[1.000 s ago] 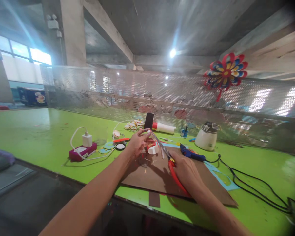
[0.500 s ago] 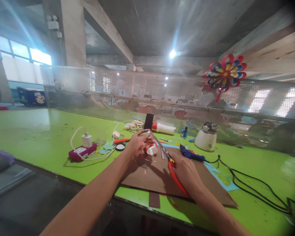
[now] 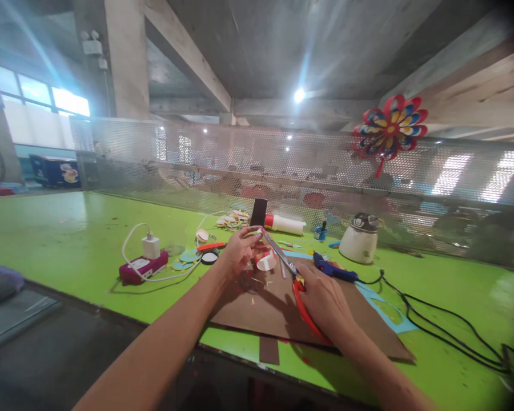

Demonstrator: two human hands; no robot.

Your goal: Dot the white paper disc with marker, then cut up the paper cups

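My right hand (image 3: 326,294) is wrapped round the red handles of a pair of scissors (image 3: 302,302), whose metal blades point up and left. The blade tips reach the fingertips of my left hand (image 3: 241,250). Those fingers are pinched on a small piece with white and red on it, too small to name exactly. Just below the blades is a curled white and red paper piece (image 3: 266,261); whether it is attached to the pinched piece I cannot tell. Under both hands lies a brown board (image 3: 278,311) with small scraps on it.
Right of the board are a blue glue gun (image 3: 334,269) with a black cable and a white pot (image 3: 358,242). A purple power strip (image 3: 143,268) with a white charger (image 3: 151,246) stands left. Behind are a white bottle (image 3: 288,225), a dark upright block (image 3: 259,212) and a mesh screen (image 3: 188,165).
Very little differs. The scissor blades seem slightly closer together at the left fingertips, and the curled white and red piece has shifted a touch. Both hands stay in place.
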